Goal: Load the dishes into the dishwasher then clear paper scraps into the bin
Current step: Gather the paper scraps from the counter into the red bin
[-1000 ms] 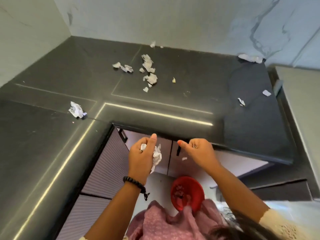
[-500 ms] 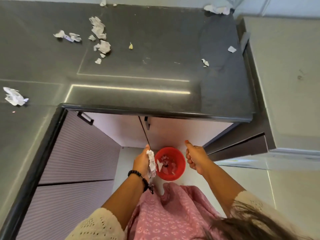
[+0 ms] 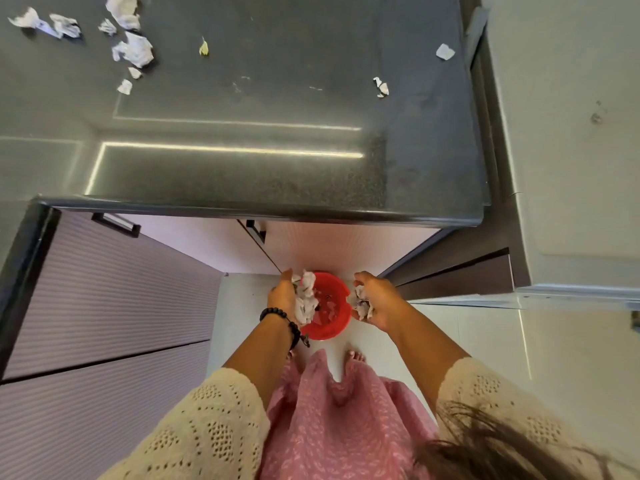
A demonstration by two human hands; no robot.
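A dark, speckled stone counter (image 3: 277,98) with a polished, rounded front edge fills the upper part of the view, above pale ribbed cabinet doors (image 3: 104,289) with black bar handles. A light, glossy tiled floor (image 3: 467,341) lies below.

On the floor, against the cabinet base, stands a round red plastic bin (image 3: 329,306). Inside it a few pale bits of paper lie on the bottom, though they are too small to make out clearly.

The left hand (image 3: 284,296), with a black bead bracelet (image 3: 284,320) at the wrist, is over the bin's left rim; its fingers are curled round a crumpled white paper wad (image 3: 306,299) that hangs over the bin's opening. The right hand (image 3: 377,299) is at the bin's right rim, fingers clenched round a smaller crumpled paper ball (image 3: 361,303).

More paper scraps (image 3: 133,50), white, wrinkled and torn in irregular shapes, lie scattered on the counter's far left. Two small scraps (image 3: 381,86) lie well apart from them toward the right side, and a tiny yellowish fleck (image 3: 203,48) rests between the groups.
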